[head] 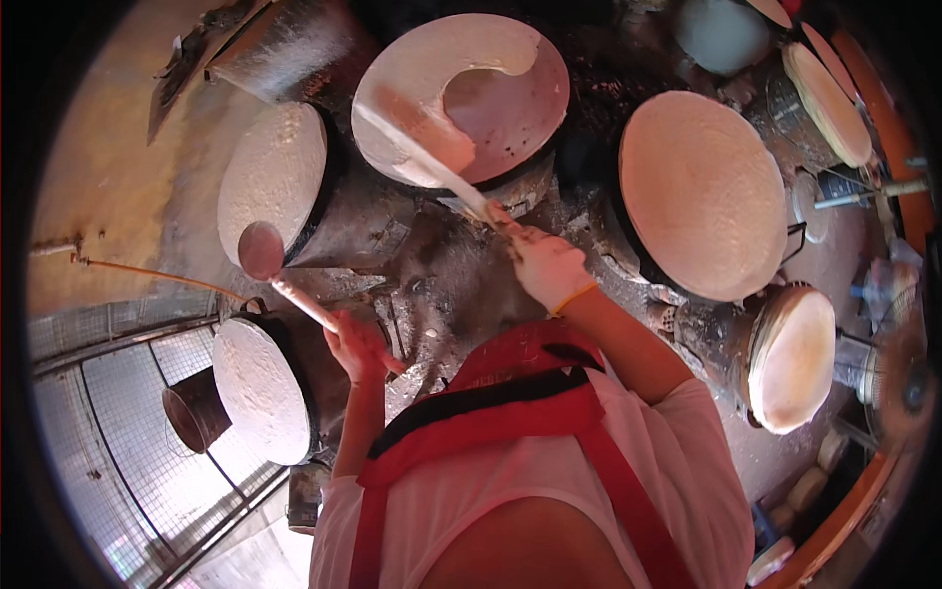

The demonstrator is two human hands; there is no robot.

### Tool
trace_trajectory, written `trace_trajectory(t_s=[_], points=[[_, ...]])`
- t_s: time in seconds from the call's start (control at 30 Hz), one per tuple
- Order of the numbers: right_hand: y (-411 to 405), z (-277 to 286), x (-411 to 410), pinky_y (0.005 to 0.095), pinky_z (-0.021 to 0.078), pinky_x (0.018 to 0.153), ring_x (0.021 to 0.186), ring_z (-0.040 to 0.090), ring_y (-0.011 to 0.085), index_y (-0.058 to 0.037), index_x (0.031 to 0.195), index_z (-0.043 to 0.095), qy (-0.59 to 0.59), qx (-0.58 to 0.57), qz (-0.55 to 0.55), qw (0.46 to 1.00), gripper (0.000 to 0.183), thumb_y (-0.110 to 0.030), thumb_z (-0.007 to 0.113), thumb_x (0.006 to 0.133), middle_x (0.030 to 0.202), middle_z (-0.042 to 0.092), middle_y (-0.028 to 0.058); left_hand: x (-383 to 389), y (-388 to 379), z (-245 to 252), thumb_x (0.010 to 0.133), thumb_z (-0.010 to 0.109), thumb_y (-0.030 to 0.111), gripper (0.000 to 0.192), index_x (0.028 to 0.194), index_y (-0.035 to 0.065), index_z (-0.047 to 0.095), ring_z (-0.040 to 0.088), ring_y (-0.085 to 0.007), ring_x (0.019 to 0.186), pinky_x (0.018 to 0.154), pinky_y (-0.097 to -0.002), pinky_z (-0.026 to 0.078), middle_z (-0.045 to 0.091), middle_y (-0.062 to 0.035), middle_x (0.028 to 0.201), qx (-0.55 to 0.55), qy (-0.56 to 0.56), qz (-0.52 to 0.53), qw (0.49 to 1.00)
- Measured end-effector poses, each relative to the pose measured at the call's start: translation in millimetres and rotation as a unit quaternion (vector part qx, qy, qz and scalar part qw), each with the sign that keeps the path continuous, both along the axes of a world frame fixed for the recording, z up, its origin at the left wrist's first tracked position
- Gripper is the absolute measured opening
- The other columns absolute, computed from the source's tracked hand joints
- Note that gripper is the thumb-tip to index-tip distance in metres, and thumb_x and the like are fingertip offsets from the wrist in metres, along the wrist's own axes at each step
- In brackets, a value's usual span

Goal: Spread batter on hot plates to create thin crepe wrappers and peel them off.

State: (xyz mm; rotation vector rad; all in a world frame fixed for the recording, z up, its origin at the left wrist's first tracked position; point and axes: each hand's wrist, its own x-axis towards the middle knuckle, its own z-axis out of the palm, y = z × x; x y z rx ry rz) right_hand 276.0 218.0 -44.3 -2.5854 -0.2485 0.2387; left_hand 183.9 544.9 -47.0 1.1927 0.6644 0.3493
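Note:
Before me stands a large round griddle (508,110), partly coated with pale batter (412,66); a curved area at its right shows the bare surface. My right hand (548,261), in a white glove, grips a long flat wooden stick (419,151) that reaches up and left over the batter. My left hand (360,350), ungloved, holds a ladle (260,251) by its handle. The ladle's round bowl is over the lower edge of a batter-coated griddle (276,169) on the left.
Another coated griddle (257,390) stands lower left beside a dark metal bucket (197,412). At right are a large coated griddle (703,195) and a smaller one (793,359) on a drum-like stove. An electric fan (912,394) stands far right. A wire-mesh panel (140,434) borders the lower left.

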Motion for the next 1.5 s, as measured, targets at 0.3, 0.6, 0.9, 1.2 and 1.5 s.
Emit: trace_trajectory(t_s=[0.3, 0.6, 0.9, 1.2, 1.5], points=[[30, 33, -56, 0.0526, 0.0555, 0.075, 0.086, 0.069, 0.0426, -0.0423, 0.149, 0.032, 0.108, 0.005, -0.189, 0.976, 0.055, -0.034, 0.05, 0.097, 0.093, 0.069, 0.0194, -54, 48, -7, 0.101, 0.053, 0.017, 0.01, 0.1, 0.013, 0.044, 0.034, -0.0065, 0.04, 0.031, -0.0236, 0.03, 0.037, 0.0025, 0.061, -0.004, -0.027, -0.009, 1.0], [-17, 25, -73, 0.0499, 0.0554, 0.074, 0.089, 0.069, 0.0383, -0.0341, 0.146, 0.038, 0.062, -0.132, -0.08, 0.986, 0.052, -0.022, 0.039, 0.095, 0.111, 0.067, 0.0157, -59, 43, -11, 0.101, 0.054, 0.018, 0.012, 0.104, 0.014, 0.042, 0.035, -0.0084, 0.04, 0.032, -0.0245, 0.031, 0.038, 0.0019, 0.061, -0.028, -0.029, -0.031, 0.999], [-44, 48, -58, 0.0512, 0.0537, 0.08, 0.092, 0.067, 0.0411, -0.0419, 0.152, 0.025, 0.088, -0.026, -0.154, 0.984, 0.06, -0.035, 0.049, 0.097, 0.102, 0.068, 0.0224, -65, 24, -1, 0.099, 0.054, 0.017, 0.014, 0.107, 0.0154, 0.042, 0.034, -0.0091, 0.04, 0.031, -0.0255, 0.031, 0.036, 0.0009, 0.057, -0.006, -0.027, -0.015, 1.0], [-149, 28, -14, 0.0483, 0.0546, 0.074, 0.086, 0.069, 0.0365, -0.0399, 0.15, 0.032, 0.0, -0.056, -0.144, 0.988, 0.058, -0.034, 0.053, 0.096, 0.097, 0.07, 0.0153, -46, -37, 14, 0.098, 0.055, 0.016, 0.013, 0.104, 0.0155, 0.043, 0.034, -0.0085, 0.04, 0.031, -0.0247, 0.031, 0.037, 0.0032, 0.059, -0.024, 0.008, 0.006, 1.0], [-130, 21, -13, 0.0482, 0.0522, 0.087, 0.1, 0.066, 0.0364, -0.0334, 0.15, 0.034, 0.099, -0.001, -0.13, 0.987, 0.056, -0.039, 0.05, 0.097, 0.113, 0.067, 0.0181, -39, -78, 22, 0.096, 0.055, 0.014, 0.013, 0.103, 0.017, 0.045, 0.033, -0.0079, 0.04, 0.031, -0.0237, 0.029, 0.037, 0.0037, 0.059, -0.047, 0.001, -0.019, 0.999]])
